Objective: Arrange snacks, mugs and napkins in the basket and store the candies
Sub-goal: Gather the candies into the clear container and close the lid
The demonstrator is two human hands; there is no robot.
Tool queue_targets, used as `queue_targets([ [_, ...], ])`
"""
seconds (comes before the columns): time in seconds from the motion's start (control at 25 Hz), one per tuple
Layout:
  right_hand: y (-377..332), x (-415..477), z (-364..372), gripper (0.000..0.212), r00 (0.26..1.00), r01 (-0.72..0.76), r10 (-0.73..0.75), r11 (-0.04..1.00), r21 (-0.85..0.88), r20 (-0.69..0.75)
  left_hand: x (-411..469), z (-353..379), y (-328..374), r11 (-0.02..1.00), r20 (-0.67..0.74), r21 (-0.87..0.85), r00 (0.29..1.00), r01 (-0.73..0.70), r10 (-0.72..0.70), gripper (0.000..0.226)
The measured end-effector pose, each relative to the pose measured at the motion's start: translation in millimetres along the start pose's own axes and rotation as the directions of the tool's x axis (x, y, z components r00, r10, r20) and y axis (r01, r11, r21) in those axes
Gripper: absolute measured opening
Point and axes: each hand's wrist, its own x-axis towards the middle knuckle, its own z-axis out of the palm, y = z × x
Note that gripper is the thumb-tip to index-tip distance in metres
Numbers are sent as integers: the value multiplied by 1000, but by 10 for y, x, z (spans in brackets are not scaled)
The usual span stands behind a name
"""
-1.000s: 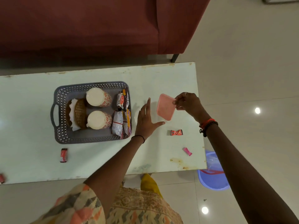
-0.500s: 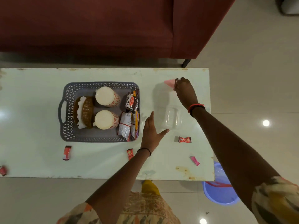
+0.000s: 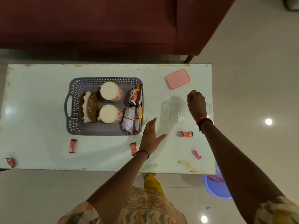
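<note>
reaching across the pale counter (image 3: 40,97), the left hand (image 3: 151,136) sits at mid-frame with its grip fully open, fingers straight and thumb spread, holding nothing; whether the palm touches the surface i cannot tell. just right of its fingertips stands a clear container (image 3: 172,111), uncovered. the right hand (image 3: 196,102) is beside the container's right edge, its grip curled in, with nothing visible in it. the pink lid (image 3: 177,78) lies flat above them, apart from both hands.

left of centre, the grey basket (image 3: 105,79) holds two mugs (image 3: 111,91) one above the other, napkins (image 3: 86,97) in a wicker holder (image 3: 93,109) at their left, and snack packets (image 3: 135,97) along the right wall.

candies lie loose on the counter: a red one (image 3: 186,134) below the container, another (image 3: 133,148) by the left wrist, a third (image 3: 72,145) below the basket, a fourth (image 3: 11,162) at the far lower left edge, and a pink one (image 3: 197,154) at the lower right.
</note>
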Motion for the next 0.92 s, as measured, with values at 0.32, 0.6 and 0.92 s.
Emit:
queue_targets([
  [0.32,677,-1119,309,35,959,-200,221,971,-128,176,-439,46,-417,985,-279,70,952,154,-129,10],
  [0.6,635,-1068,538,15,973,-79,111,983,-163,203,-323,-51,-854,838,-352,-84,771,539,-531,48],
  [0.92,835,-1154,322,32,945,-281,286,958,-54,158,-353,-188,-972,900,-235,-164,870,404,-433,36],
])
